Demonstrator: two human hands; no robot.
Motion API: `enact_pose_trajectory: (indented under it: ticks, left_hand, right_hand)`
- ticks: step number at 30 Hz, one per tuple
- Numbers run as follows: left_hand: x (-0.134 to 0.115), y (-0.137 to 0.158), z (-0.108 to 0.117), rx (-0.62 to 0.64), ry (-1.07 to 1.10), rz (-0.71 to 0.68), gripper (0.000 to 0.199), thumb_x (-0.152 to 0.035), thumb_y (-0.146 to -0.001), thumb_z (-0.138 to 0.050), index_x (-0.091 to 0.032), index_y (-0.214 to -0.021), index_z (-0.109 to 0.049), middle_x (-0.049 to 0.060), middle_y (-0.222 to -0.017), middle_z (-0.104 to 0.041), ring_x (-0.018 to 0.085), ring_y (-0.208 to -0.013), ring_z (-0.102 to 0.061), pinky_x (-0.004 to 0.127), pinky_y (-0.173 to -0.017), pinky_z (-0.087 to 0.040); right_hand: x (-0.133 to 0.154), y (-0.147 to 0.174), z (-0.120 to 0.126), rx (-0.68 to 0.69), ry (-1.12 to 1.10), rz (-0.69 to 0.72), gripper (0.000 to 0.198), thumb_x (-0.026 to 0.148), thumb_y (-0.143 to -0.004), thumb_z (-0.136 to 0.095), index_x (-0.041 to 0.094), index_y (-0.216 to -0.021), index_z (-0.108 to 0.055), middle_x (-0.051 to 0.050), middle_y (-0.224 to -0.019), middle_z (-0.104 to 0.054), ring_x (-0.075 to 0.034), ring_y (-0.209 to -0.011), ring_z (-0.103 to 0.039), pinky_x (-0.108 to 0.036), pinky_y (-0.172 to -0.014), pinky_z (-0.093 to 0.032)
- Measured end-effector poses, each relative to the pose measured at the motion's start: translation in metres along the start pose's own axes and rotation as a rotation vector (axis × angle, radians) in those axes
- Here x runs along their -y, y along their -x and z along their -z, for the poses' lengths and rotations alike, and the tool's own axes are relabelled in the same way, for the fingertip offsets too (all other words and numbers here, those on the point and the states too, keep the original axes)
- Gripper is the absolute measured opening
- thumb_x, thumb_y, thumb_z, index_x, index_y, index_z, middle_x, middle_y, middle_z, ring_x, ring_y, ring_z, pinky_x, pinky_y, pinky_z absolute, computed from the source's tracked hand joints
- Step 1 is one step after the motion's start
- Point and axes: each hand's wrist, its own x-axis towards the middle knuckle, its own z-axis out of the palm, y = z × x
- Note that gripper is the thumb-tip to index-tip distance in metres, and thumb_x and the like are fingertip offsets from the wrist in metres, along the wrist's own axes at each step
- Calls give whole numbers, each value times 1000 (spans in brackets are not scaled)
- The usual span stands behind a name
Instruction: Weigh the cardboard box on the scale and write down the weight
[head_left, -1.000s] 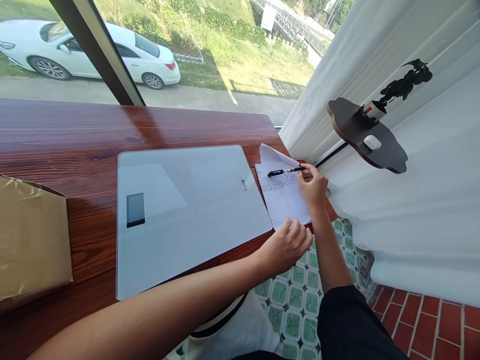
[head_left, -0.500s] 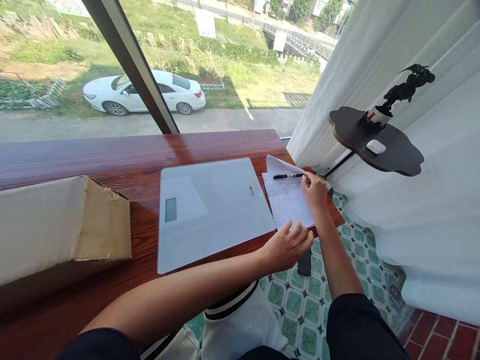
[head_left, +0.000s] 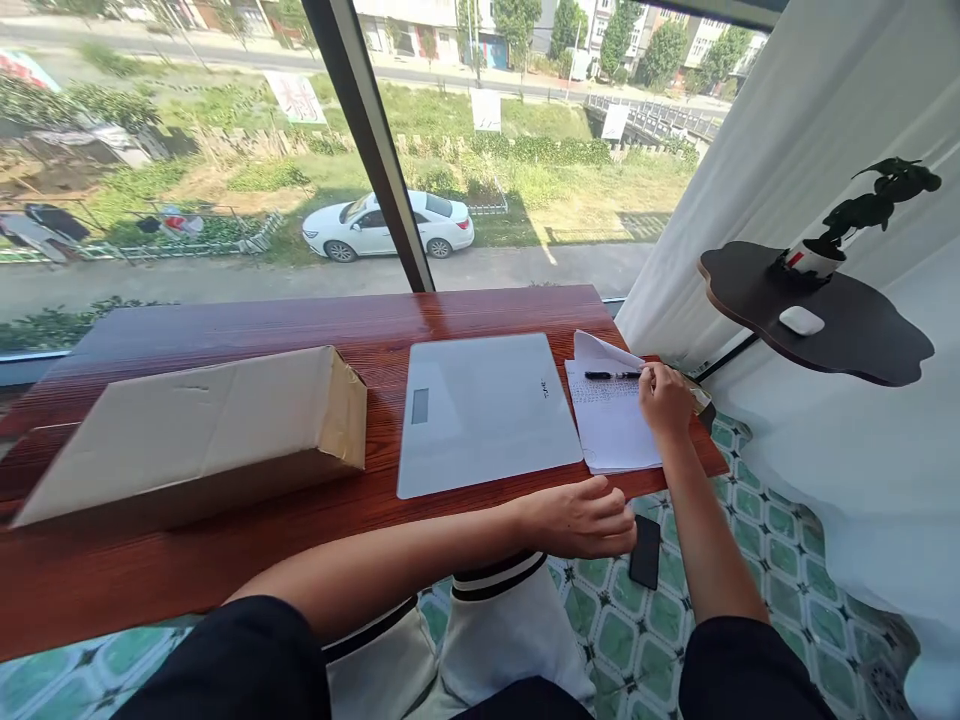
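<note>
The right hand (head_left: pixel 664 398) rested on the paper (head_left: pixel 611 428), fingertips pinching a black pen (head_left: pixel 609 375). The left hand (head_left: pixel 583 517) lay loosely curled, holding nothing, at the table's (head_left: pixel 225 330) near edge beside the glass scale (head_left: pixel 484 410).

We have one view only, from a camera on the person's head. It looks forward and down across the long reddish-brown wooden table (head_left: pixel 225 340) toward the big window (head_left: pixel 187 150), close enough for both forearms to fill the bottom.

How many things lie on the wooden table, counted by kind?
Cardboard box: 1
Glass scale: 1
Sheaf of paper: 1
Pen, touched by the right hand: 1
Total: 4
</note>
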Motion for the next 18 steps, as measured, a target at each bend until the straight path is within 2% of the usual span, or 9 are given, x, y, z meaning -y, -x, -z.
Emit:
enact_pose_trajectory:
  ticks: [5, 9, 13, 18]
  left_hand:
    - [-4, 66, 47, 83, -72, 137, 28, -29, -96, -56, -23, -123, -62, 5, -113, -67, 14, -100, -58, 34, -93, -47]
    - [-15, 127, 92, 96, -180, 387, 29, -21, -90, -64, -21, -119, -62, 1, -98, -69, 13, -98, -61, 32, -93, -47]
    - [-33, 178, 132, 112, -312, 673, 33, -10, -84, -61, -21, -116, -63, 0, -94, -72, 14, -91, -64, 34, -91, -48]
    - [-62, 224, 166, 128, -505, 889, 39, -9, -78, -62, -23, -114, -66, 0, -90, -72, 15, -85, -66, 33, -86, -49]
  right_hand:
    - [-5, 1, -4, -30, 47, 14, 36, 31, -97, -35, 15, -95, -67, -13, -92, -70, -25, -87, -60, -36, -79, -39]
    - [-9, 1, -8, -68, 81, 37, 32, 31, -95, -38, 16, -90, -66, -12, -85, -68, -25, -80, -59, -37, -73, -38]
    - [-9, 0, -6, -151, 153, 101, 29, 30, -96, -39, 17, -82, -62, -11, -77, -66, -24, -72, -57, -36, -68, -37]
    - [1, -7, 12, -236, 206, 197, 24, 34, -95, -44, 23, -74, -49, -9, -74, -64, -25, -70, -56, -37, -64, -36]
